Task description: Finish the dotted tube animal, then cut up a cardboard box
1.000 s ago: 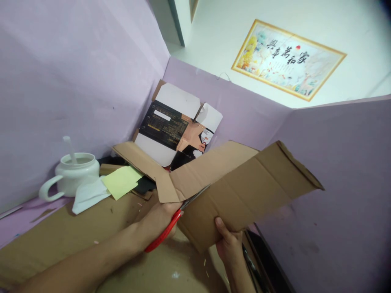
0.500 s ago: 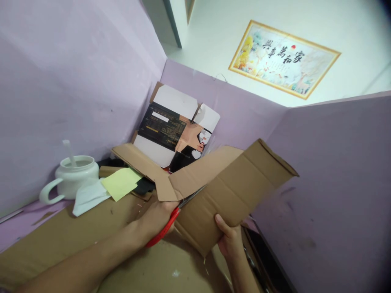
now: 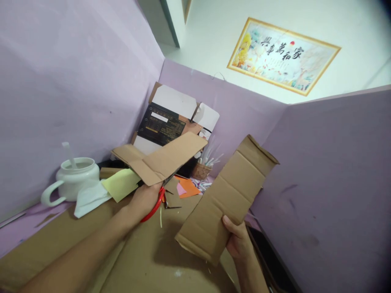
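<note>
My left hand (image 3: 146, 200) is closed around red-handled scissors (image 3: 154, 205), whose blades are mostly hidden under a brown cardboard piece (image 3: 165, 160) resting over the hand. My right hand (image 3: 240, 240) grips the lower edge of a separate long creased cardboard strip (image 3: 227, 195), held tilted up toward the right wall. The two cardboard pieces are apart, with a gap between them. Both hands hover above a large cardboard sheet (image 3: 91, 240) covering the desk.
A white mug (image 3: 71, 181) with a stick in it stands at the left, beside white and yellow-green paper (image 3: 120, 183). A printed flattened box (image 3: 171, 122) leans in the corner. Orange scraps (image 3: 186, 188) and a small basket (image 3: 201, 170) lie behind. Purple partition walls (image 3: 330, 183) close in three sides.
The single cardboard piece has come apart into two. My right hand has drawn the long strip down and right, while the other piece stays over my left hand with the scissors.
</note>
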